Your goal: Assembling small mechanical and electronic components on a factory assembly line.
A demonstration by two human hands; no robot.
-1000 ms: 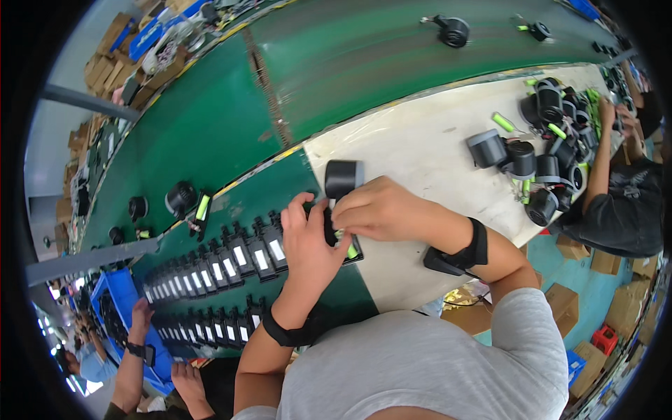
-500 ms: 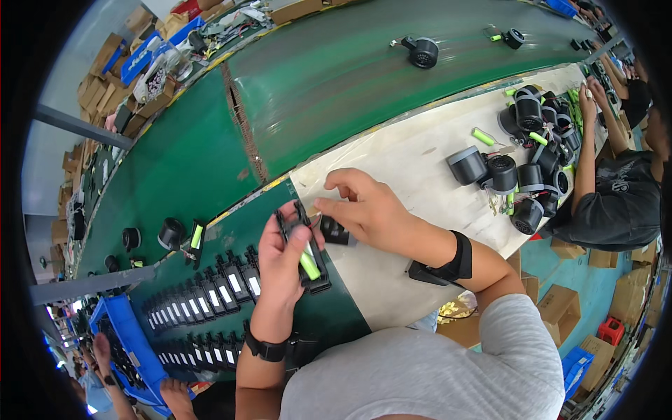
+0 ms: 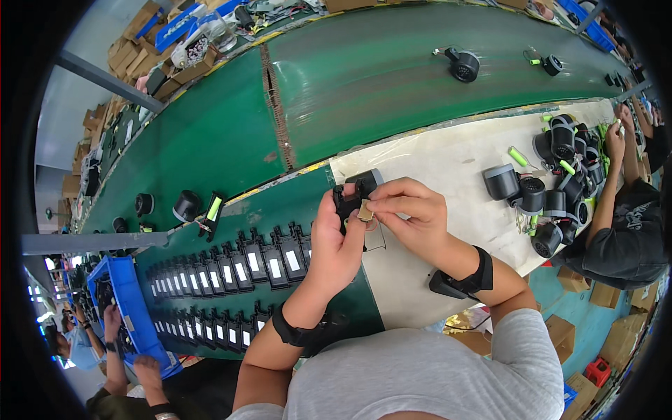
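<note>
My left hand [image 3: 332, 241] grips a black plastic housing [image 3: 346, 199], with the thumb lying along its near side. My right hand [image 3: 414, 213] pinches a small tan board [image 3: 365, 211] between thumb and fingertips, right against the housing. A thin wire [image 3: 379, 240] loops below the fingers. Just behind the housing, a black cylindrical unit [image 3: 370, 176] is partly visible. No green cell shows in the housing now; my left hand covers much of it.
Rows of black housings with white labels [image 3: 253, 262] lie to my left. Black cylindrical units [image 3: 530, 194] with green cells pile up on the right, near a co-worker's arm [image 3: 606, 203]. A green conveyor belt [image 3: 371, 84] runs beyond. A blue bin [image 3: 131, 297] stands at far left.
Both hands have come together, and the tan board is now against the housing. The housing has turned, so its green cell no longer shows. The whole view has shifted.
</note>
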